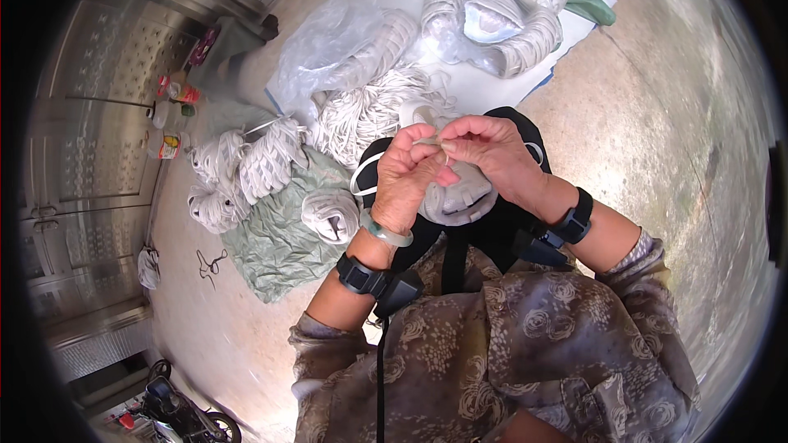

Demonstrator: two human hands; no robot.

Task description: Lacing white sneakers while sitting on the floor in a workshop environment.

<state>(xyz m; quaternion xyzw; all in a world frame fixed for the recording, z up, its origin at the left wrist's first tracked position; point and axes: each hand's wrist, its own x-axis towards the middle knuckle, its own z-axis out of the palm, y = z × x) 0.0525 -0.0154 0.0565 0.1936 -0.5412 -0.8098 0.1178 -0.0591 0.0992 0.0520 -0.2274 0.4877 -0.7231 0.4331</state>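
Observation:
Both hands meet over my lap, close together at the fingertips. My left hand (405,168) is closed in a pinch, with a thin pale cord (427,140) between its fingers. From the other side, my right hand (499,156) pinches the same cord with thumb and forefinger. The cord's finer detail is hidden by the fingers. Below the hands, a rounded greyish-white bundle (460,198) rests on my dark-clad lap. A loop of white cord (356,177) hangs out left of my left hand.
A loose heap of white cords (361,119) lies just ahead. Wound white bundles (271,162) and a single coil (330,215) sit on a green sheet (275,258) to the left. Plastic-wrapped bundles (492,20) lie farther off. Bottles (162,144) stand by metal doors; a motorbike (176,410) is lower left.

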